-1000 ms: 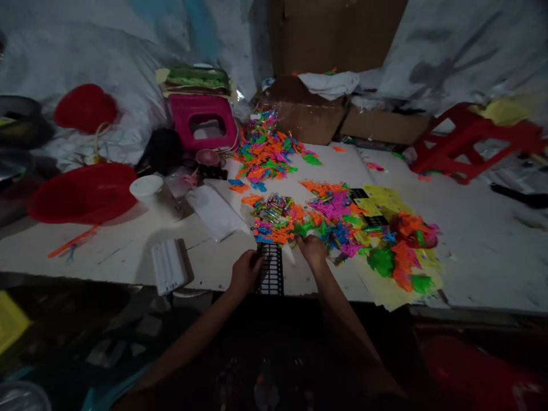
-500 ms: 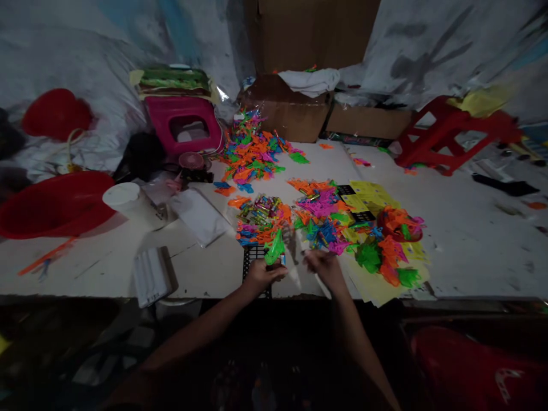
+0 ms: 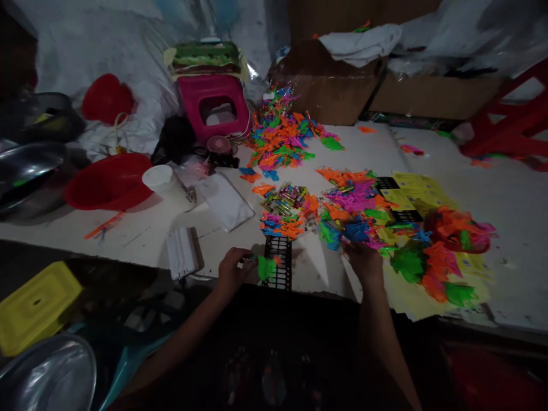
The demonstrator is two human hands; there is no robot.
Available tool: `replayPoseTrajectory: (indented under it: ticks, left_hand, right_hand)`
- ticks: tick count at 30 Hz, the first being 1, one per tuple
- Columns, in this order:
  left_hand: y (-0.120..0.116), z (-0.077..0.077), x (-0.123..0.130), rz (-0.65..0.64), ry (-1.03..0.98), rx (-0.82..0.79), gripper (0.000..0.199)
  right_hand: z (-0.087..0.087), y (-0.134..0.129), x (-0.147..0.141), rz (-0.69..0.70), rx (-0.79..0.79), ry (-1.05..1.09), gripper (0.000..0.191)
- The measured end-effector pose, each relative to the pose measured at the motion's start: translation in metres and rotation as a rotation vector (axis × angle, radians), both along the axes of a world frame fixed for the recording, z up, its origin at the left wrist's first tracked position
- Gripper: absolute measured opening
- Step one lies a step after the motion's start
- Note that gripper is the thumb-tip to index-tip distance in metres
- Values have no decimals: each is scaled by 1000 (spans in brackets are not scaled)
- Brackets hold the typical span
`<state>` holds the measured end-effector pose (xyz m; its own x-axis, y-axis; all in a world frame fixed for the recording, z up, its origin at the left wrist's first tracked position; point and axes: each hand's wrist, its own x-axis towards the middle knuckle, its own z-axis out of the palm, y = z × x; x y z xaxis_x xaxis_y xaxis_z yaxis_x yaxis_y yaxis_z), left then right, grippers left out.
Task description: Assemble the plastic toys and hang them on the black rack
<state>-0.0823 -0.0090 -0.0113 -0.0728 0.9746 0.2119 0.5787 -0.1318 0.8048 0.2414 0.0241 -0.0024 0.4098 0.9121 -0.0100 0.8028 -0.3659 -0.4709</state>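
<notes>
My left hand is closed at the table's front edge, its fingertips at a blurred green plastic piece with a bit of orange on it. That piece hangs over a black plastic grid. My right hand reaches to the near edge of a heap of blue plastic pieces, fingers bent together; what they pinch is too small and dark to make out. Between and beyond the hands lie pink pieces and a pile of small shiny tubes.
A large mixed pile of coloured pieces lies at the back before a cardboard box. Yellow printed sheets and a filled red bowl are on the right. Leftward stand a white cup, a white device and a red basin.
The view has turned left. My left hand has moved left, away from my right, with the green piece. My right hand has reached to the blue heap.
</notes>
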Motion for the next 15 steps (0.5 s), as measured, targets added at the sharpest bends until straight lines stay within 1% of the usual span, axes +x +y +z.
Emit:
replayPoseTrajectory:
  ticks: [2,3,5,6,9,11,13,14,15]
  left_hand:
    - [2,-12,-6,108,-30,-118,17]
    - [4,-18,-7,139,-49,-179,21]
    - [8,-28,-11,156,-97,-276,28]
    - [10,-31,-12,145,-132,-312,28]
    - [13,-35,-19,78,-319,-404,28]
    - [12,-34,-23,63,-437,-447,32]
    - [9,-31,-24,95,-478,-438,32]
    - [7,-29,-23,113,-477,-426,32]
    - [6,-28,-21,130,-468,-409,31]
  right_hand:
    - [-4,-6,-13,18,-161,-51,37]
    - [-6,-7,-19,50,-230,-75,37]
    - [-7,-6,-27,132,-342,-105,37]
    - [-7,-4,-29,156,-369,-115,38]
    - [-8,5,-31,171,-369,-140,41]
    - [-11,12,-30,169,-379,-147,35]
    - [-16,15,-29,156,-379,-123,24]
    - [-19,16,-29,141,-325,-77,20]
    - [-22,15,-30,129,-234,-15,18]
